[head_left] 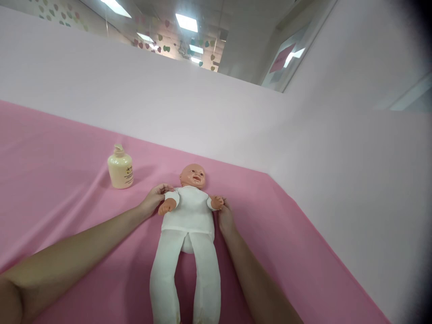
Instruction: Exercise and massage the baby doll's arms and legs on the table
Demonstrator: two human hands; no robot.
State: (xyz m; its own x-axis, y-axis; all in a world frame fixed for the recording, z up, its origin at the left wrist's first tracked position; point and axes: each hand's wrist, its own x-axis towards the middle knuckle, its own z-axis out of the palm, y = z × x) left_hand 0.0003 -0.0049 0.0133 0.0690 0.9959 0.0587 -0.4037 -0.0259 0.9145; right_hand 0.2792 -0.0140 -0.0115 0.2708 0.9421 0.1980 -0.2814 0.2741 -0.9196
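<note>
A baby doll (187, 209) with a hard plastic head and hands and a white cloth body lies on its back, its head away from me. My left hand (155, 199) is at the doll's arm on the left of the view, with the fingers closed around the upper sleeve by the shoulder. On the other side, my right hand (226, 218) holds the doll's other arm near its small plastic hand. Some of my right fingers are hidden behind that arm. The doll's feet run out of the bottom of the view.
A cream pump bottle (120, 168) stands upright to the left of the doll's head. Pink cloth (67, 189) with soft creases covers the table. White walls (216, 117) rise behind and on the right, with a window (162, 36) above the back one.
</note>
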